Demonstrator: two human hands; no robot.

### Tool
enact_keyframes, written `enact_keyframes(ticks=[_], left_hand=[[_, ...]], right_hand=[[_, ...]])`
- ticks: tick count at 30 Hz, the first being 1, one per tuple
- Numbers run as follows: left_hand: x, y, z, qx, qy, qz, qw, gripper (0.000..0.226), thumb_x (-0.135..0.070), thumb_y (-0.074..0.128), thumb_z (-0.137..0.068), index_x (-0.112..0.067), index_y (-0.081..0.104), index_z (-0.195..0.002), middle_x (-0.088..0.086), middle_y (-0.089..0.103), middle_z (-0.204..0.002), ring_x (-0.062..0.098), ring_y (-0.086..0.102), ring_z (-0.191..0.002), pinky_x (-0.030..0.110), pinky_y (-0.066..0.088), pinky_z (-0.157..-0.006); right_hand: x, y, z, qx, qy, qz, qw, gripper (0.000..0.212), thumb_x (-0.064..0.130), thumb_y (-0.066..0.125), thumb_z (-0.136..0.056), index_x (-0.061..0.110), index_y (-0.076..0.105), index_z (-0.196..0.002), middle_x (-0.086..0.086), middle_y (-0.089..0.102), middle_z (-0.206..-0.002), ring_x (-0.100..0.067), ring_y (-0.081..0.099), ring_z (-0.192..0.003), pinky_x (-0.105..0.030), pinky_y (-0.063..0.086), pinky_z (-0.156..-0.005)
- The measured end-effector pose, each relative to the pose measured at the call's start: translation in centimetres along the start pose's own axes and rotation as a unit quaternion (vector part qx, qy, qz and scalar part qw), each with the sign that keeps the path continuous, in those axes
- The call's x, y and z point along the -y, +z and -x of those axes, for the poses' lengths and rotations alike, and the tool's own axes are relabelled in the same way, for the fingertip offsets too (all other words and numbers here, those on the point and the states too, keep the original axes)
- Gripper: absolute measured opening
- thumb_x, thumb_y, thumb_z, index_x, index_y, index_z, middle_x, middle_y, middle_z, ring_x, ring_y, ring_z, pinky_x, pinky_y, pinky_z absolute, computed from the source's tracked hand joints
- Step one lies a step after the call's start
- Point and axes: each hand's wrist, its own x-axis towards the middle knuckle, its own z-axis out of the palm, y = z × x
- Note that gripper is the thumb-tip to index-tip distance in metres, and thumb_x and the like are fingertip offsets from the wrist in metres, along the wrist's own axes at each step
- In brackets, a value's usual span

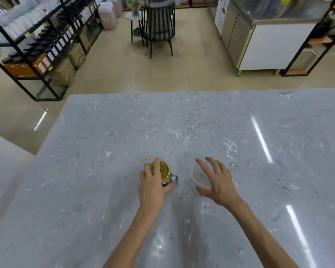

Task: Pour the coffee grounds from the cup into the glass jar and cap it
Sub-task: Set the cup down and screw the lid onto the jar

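A glass jar (172, 179) with a gold lid (162, 171) on top stands on the grey marble table (124, 132). My left hand (153, 182) wraps the jar from the left, fingers over the lid and thumb at its lower side. To the right stands a clear cup (198, 176), looking pale inside. My right hand (217, 180) hovers over the cup with fingers spread apart, partly covering it and gripping nothing.
The table's far edge runs across the middle of the view and its left edge slants down. Beyond it are black shelves with bottles (46, 45), a black chair (159, 26) and a steel counter (269, 39).
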Motion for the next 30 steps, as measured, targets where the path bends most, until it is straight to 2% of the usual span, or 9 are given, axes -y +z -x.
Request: enact_keyframes(ticks=[3,11,16,22,25,27,30], left_hand=[[-0.9,0.0,-6.4,-0.006,-0.009,0.006,1.0,0.09,-0.042,0.086,-0.078,-0.025,0.033,-0.149,0.01,0.038,-0.138,0.032,0.05,-0.118,0.038,0.052,-0.072],[-2.1,0.1,-18.8,-0.011,-0.022,-0.001,1.0,0.092,-0.039,0.089,-0.076,-0.025,0.033,-0.148,0.013,0.038,-0.14,0.038,0.051,-0.119,0.046,0.054,-0.079],[-2.2,0.2,-20.0,-0.009,-0.018,0.004,1.0,0.087,-0.035,0.088,-0.077,-0.025,0.036,-0.146,0.013,0.038,-0.14,0.037,0.051,-0.12,0.047,0.054,-0.079],[-1.1,0.0,-17.0,0.003,-0.027,-0.012,1.0,0.086,-0.041,0.086,-0.078,-0.026,0.035,-0.146,0.012,0.037,-0.137,0.035,0.049,-0.12,0.043,0.055,-0.075],[-1.1,-0.6,-15.7,0.011,-0.028,-0.025,0.999,0.085,-0.042,0.083,-0.08,-0.025,0.032,-0.146,0.013,0.035,-0.137,0.036,0.049,-0.121,0.044,0.057,-0.078],[-1.5,-1.4,-15.4,0.034,-0.027,-0.029,0.999,0.089,-0.044,0.081,-0.081,-0.025,0.027,-0.149,0.015,0.032,-0.142,0.036,0.047,-0.125,0.045,0.057,-0.084],[-1.5,-2.4,-14.7,0.068,-0.032,-0.013,0.997,0.108,-0.054,0.08,-0.08,-0.029,0.01,-0.158,0.018,0.015,-0.157,0.041,0.035,-0.138,0.053,0.051,-0.098]], right_hand=[[-1.1,-0.8,-5.9,-0.029,-0.003,-0.002,1.0,0.089,0.049,0.076,-0.077,0.033,0.032,-0.153,-0.008,0.033,-0.156,-0.032,0.031,-0.141,-0.045,0.032,-0.11],[-4.5,-2.8,-17.9,-0.055,0.025,0.024,0.998,0.087,0.051,0.073,-0.08,0.04,0.028,-0.153,-0.005,0.029,-0.159,-0.03,0.025,-0.144,-0.045,0.034,-0.111],[-5.7,-3.9,-19.9,-0.017,0.024,0.033,0.999,0.088,0.052,0.071,-0.08,0.046,0.021,-0.153,0.001,0.021,-0.161,-0.029,0.024,-0.144,-0.047,0.039,-0.108],[-6.4,-2.9,-16.2,0.009,0.034,0.04,0.999,0.092,0.058,0.069,-0.08,0.051,0.012,-0.152,0.001,0.011,-0.164,-0.032,0.021,-0.145,-0.049,0.038,-0.109],[-6.0,-2.9,-15.1,0.024,0.046,0.066,0.996,0.094,0.06,0.065,-0.081,0.05,0.005,-0.152,0.001,0.0,-0.165,-0.031,0.005,-0.151,-0.05,0.029,-0.115],[-5.4,-3.7,-15.1,0.047,0.05,0.09,0.994,0.095,0.06,0.064,-0.082,0.048,0.002,-0.153,-0.002,-0.006,-0.165,-0.033,-0.009,-0.151,-0.052,0.014,-0.121],[-4.8,-4.9,-14.7,0.061,0.043,0.14,0.987,0.107,0.069,0.063,-0.079,0.045,-0.011,-0.153,-0.007,-0.022,-0.162,-0.038,-0.025,-0.146,-0.056,-0.007,-0.117]])
